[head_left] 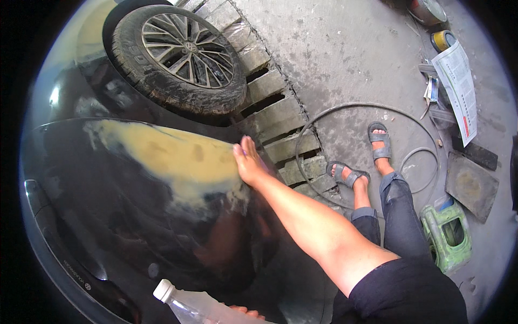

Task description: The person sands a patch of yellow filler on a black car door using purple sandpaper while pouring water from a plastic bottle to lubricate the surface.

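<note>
My right hand [249,164] presses flat-fingered against the edge of a black car panel [135,227], at the right end of a tan filler patch [183,159]. A thin purple pad [265,159] shows beside the fingers, mostly hidden by the hand. The patch has uneven, smeared borders over the dark paint. At the lower edge, my left hand [248,312] is closed around a clear plastic bottle [202,306] with a white cap, tilted to the upper left. Only a few of its fingertips show; the palm is out of sight.
A car wheel [181,59] stands beyond the panel, beside grey paving blocks [275,116]. A hose [345,105] loops on the concrete around my sandaled feet [377,143]. To the right are a green plastic stool [448,237], a dark board [471,183], newspaper [456,86] and cans [429,11].
</note>
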Action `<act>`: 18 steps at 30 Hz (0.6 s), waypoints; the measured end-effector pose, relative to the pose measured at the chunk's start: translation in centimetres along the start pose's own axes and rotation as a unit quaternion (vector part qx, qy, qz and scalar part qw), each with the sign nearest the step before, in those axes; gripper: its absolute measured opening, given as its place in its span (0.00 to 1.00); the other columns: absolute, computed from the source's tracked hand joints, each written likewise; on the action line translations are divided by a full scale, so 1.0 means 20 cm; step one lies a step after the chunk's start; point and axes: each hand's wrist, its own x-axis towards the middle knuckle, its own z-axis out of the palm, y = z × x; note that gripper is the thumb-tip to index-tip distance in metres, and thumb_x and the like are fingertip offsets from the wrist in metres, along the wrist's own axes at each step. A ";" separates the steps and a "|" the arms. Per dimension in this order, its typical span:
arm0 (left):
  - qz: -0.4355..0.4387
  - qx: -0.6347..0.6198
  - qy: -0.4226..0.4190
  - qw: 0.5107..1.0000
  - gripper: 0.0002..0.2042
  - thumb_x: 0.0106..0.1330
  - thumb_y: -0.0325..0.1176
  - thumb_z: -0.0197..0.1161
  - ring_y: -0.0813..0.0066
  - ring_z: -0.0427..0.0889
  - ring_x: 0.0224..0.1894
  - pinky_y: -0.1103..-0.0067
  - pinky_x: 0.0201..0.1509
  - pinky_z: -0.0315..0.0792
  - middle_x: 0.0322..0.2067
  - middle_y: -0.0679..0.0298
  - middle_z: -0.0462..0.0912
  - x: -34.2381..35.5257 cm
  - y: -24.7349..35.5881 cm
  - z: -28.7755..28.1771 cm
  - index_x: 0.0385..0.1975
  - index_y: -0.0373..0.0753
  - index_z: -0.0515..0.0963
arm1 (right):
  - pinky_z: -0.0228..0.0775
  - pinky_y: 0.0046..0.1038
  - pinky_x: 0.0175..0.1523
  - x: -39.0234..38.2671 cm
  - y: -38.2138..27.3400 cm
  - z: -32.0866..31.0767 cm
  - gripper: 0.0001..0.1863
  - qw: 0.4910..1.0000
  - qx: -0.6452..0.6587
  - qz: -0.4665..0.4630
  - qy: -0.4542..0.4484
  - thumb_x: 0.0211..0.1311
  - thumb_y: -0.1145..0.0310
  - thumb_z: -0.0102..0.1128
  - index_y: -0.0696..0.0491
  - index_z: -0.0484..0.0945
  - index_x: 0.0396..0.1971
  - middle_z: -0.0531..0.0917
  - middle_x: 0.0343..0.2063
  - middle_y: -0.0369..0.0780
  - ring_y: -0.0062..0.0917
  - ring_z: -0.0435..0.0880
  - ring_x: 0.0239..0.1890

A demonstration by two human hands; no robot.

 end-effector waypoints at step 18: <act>0.063 0.003 -0.028 0.998 0.38 0.60 0.55 0.69 0.54 0.84 0.48 0.61 0.49 0.82 0.49 0.49 0.80 0.06 -0.09 0.03 0.60 0.33 0.65 | 0.30 0.37 0.79 -1.59 -0.09 -0.41 0.39 0.923 0.032 -0.220 -0.313 0.78 0.50 0.37 0.56 0.37 0.76 0.39 0.77 0.49 0.39 0.36 0.79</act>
